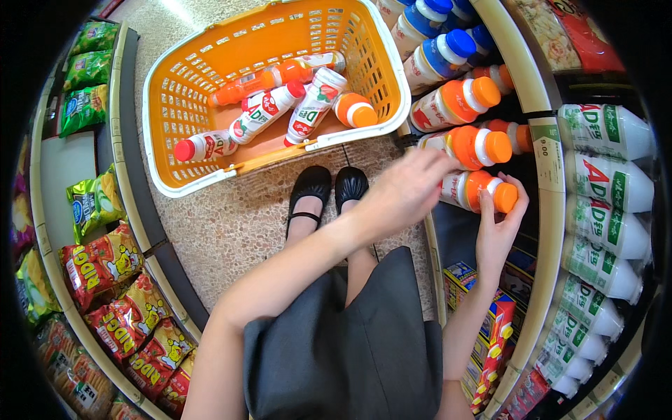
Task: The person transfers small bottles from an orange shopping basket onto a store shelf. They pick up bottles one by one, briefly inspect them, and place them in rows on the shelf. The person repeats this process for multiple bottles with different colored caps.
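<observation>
My right hand (499, 212) has its thumb and fingers around the neck and cap of an orange-capped bottle (475, 192), the nearest in a row on the lower right shelf. My left hand (401, 191) reaches across my body to that bottle's lower end; it is blurred, and its fingertips overlap the label of the neighbouring orange-capped bottle (467, 148). Whether the left fingers grip anything is unclear. An orange plastic shopping basket (252, 39) with a white rim stands on the floor ahead, holding several bottles, among them a red-capped white bottle (265, 113).
Blue-capped bottles (441, 58) stand farther along the right shelf. Shrink-wrapped white bottles (604, 178) line the shelf above, behind its pale edge (546, 152). Bags of chips (121, 320) fill the left shelf. My black shoes (311, 191) are on the speckled floor (220, 236).
</observation>
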Demonstrator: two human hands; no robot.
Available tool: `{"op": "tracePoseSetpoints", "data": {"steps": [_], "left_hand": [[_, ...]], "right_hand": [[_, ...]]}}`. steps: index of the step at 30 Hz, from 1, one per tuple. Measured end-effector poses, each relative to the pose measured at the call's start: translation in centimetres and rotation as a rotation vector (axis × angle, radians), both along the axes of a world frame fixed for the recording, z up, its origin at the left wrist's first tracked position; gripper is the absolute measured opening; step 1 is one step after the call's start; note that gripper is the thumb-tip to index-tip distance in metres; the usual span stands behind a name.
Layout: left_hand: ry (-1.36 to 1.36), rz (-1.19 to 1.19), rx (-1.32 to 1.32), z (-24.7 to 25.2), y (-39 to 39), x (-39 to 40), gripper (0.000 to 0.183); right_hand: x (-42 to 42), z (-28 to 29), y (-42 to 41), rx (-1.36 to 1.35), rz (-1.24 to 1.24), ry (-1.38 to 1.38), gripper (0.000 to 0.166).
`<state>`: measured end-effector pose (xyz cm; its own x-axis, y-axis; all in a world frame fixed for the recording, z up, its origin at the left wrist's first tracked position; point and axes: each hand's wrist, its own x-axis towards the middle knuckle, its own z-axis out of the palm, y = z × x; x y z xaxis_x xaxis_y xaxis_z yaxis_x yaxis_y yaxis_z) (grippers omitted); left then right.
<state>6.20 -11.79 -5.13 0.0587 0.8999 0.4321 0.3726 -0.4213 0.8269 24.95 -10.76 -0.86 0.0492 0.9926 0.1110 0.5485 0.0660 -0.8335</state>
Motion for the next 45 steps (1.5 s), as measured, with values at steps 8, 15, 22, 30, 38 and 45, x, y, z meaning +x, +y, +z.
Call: {"op": "tracePoseSetpoints", "data": {"steps": [8, 15, 22, 30, 38, 45], "left_hand": [[0.792, 0.32, -0.253, -1.3, -1.9, -10.4, 0.037], [0.79, 0.265, -0.211, -1.5, -2.5, -11.0, 0.035], [0.797, 0.216, -0.269, -0.5, -5.8, -9.3, 0.035], [0.606, -0.009, -0.505, 0.5, -1.4, -9.3, 0.027], [1.024, -0.247, -0.246, -6.1, 3.8, -8.3, 0.039], [0.954, -0.28, -0.02, -7.2, 3.6, -8.8, 0.034]], "right_hand": [[-0.8, -0.3, -0.4, 0.045, -0.054, 0.047, 0.057], [-1.2, 0.0, -0.3, -0.006, -0.053, -0.017, 0.06], [-3.2, 2.6, -2.1, 0.034, -0.106, -0.294, 0.072], [-2.2, -0.4, -1.7, -0.031, -0.227, 0.086, 0.085], [-0.5, -2.7, -0.7, -0.183, -0.161, 0.288, 0.063], [-1.9, -4.0, -1.0, -0.071, -0.254, 0.314, 0.065]]}}
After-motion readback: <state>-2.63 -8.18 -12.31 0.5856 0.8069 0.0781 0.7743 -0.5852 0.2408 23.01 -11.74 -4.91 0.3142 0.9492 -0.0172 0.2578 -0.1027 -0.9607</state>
